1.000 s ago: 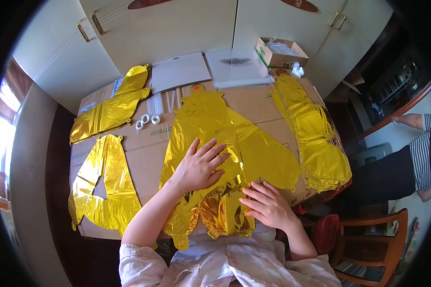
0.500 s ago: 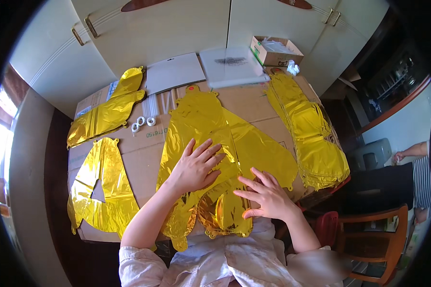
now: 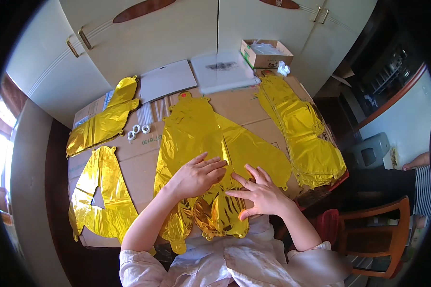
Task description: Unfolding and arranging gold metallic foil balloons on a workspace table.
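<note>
Flat on the cardboard in front of me lies a gold foil balloon point(image 3: 189, 124), uninflated, with small tabs on its edge and a red dot at its far end. Its near part is crumpled, close to my shirt. My left hand point(image 3: 196, 178) rests over the foil's middle, palm down, fingers stretched and close together. Just right of it, my right hand point(image 3: 263, 195) has its fingers spread above the crumpled part. Neither hand grips anything I can see. To the left lies an A-shaped gold foil balloon point(image 3: 112, 201) with a triangular hole.
More flat gold foil balloons lie in a stack point(image 3: 304, 138) at the right and a folded pile point(image 3: 100, 119) at the far left. Small white rolls point(image 3: 136, 129), clear straws point(image 3: 145, 114), a white board point(image 3: 163, 79) and a small open box point(image 3: 267, 60) stand behind. A co-worker's arm point(image 3: 415, 162) shows right.
My left hand has drawn back a little toward me, its fingers now closer together. My right hand has shifted slightly left, still spread. The whole view has tilted a little.
</note>
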